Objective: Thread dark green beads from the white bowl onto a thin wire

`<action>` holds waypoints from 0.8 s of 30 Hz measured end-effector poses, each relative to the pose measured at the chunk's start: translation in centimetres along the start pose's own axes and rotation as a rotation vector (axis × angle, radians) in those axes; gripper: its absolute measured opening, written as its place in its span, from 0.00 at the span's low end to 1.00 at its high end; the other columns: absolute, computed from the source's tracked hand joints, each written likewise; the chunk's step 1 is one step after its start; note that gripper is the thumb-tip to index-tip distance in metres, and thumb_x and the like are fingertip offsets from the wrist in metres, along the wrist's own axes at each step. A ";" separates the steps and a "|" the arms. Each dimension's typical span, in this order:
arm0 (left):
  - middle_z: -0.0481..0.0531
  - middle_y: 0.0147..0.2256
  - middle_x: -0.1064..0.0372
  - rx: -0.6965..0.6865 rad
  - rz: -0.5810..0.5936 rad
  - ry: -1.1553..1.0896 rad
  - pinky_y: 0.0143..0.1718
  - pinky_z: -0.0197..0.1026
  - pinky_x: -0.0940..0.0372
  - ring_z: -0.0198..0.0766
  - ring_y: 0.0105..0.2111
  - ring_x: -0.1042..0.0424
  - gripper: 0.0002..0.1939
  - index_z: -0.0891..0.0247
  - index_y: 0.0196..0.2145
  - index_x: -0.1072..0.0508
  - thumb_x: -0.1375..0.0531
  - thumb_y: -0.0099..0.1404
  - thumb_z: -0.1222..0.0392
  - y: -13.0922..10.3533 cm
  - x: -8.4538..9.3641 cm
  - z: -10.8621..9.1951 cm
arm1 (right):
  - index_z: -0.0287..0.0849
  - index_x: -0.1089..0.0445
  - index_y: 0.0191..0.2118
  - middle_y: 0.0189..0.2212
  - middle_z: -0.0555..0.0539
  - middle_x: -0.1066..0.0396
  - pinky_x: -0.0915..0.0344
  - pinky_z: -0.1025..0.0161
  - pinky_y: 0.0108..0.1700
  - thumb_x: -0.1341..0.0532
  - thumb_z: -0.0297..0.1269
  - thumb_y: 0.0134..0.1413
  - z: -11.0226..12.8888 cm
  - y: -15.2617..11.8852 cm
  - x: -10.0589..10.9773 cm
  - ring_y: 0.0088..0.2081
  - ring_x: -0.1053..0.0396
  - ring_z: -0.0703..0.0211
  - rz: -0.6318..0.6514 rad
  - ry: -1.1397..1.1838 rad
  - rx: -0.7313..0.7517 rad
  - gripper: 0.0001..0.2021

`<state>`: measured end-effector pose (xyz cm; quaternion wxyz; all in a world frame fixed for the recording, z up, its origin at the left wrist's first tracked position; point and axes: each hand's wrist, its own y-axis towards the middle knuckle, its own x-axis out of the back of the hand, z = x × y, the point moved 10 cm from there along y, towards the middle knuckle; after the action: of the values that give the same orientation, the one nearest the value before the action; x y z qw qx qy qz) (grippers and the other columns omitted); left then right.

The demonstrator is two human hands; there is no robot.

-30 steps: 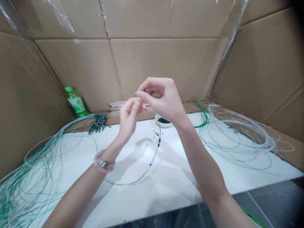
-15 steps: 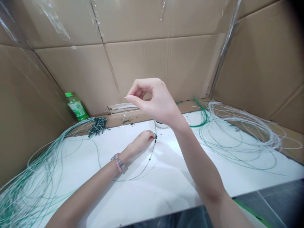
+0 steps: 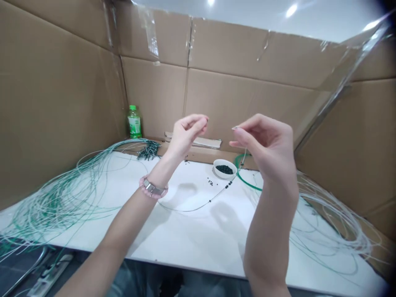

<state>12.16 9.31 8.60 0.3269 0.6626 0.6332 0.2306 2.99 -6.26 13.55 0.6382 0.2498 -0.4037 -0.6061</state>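
Observation:
My right hand (image 3: 269,144) is raised above the table, its thumb and forefinger pinching the end of a thin cord (image 3: 199,209). Several small black beads (image 3: 229,184) are threaded on that cord, which hangs in a curve toward my left forearm. My left hand (image 3: 189,131) is raised facing it, a short gap apart, with thumb and forefinger pressed together. Whatever sits between those fingertips is too small to make out. Below the hands stands a white bowl (image 3: 218,172) of black beads, with a few loose beads (image 3: 210,182) beside it.
A tangle of green and white cords (image 3: 58,202) covers the table's left side, with a dark bundle (image 3: 149,150) at its far end. White cords (image 3: 343,231) and a green coil (image 3: 247,183) lie right. A green bottle (image 3: 134,123) stands by the cardboard walls (image 3: 229,103).
My left hand has risen from the beads on the table toward my right hand. My right hand still pinches the cord. The view has tilted up and turned left, and the bowl now shows.

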 end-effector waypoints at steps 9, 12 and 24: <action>0.50 0.31 0.32 -0.181 -0.041 -0.156 0.33 0.34 0.28 0.31 0.29 0.29 0.18 0.60 0.34 0.32 0.42 0.62 0.41 -2.8 0.6 -9.7 | 0.42 0.30 0.31 0.35 0.48 0.27 0.28 0.66 0.41 0.39 0.27 0.55 6.7 -1.0 -2.8 0.39 0.28 0.62 -0.313 -0.034 0.227 0.04; 0.49 0.29 0.31 -0.145 0.013 -0.172 0.31 0.35 0.27 0.31 0.27 0.29 0.19 0.60 0.33 0.31 0.41 0.61 0.41 -2.7 0.4 -9.5 | 0.45 0.30 0.32 0.37 0.48 0.27 0.26 0.61 0.41 0.39 0.27 0.55 7.8 -1.7 -4.2 0.39 0.27 0.58 -0.355 -0.041 0.268 0.05; 0.45 0.26 0.30 -0.156 0.049 -0.207 0.29 0.35 0.27 0.31 0.24 0.29 0.16 0.58 0.30 0.28 0.38 0.58 0.42 -2.8 0.1 -9.9 | 0.49 0.29 0.34 0.37 0.51 0.25 0.25 0.59 0.40 0.38 0.23 0.52 8.5 -2.0 -5.1 0.41 0.26 0.58 -0.299 -0.150 0.343 0.10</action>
<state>3.12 10.76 13.34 0.4352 0.6709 0.5597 0.2172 -4.80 -0.17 15.49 0.4579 0.3660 -0.5055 -0.6331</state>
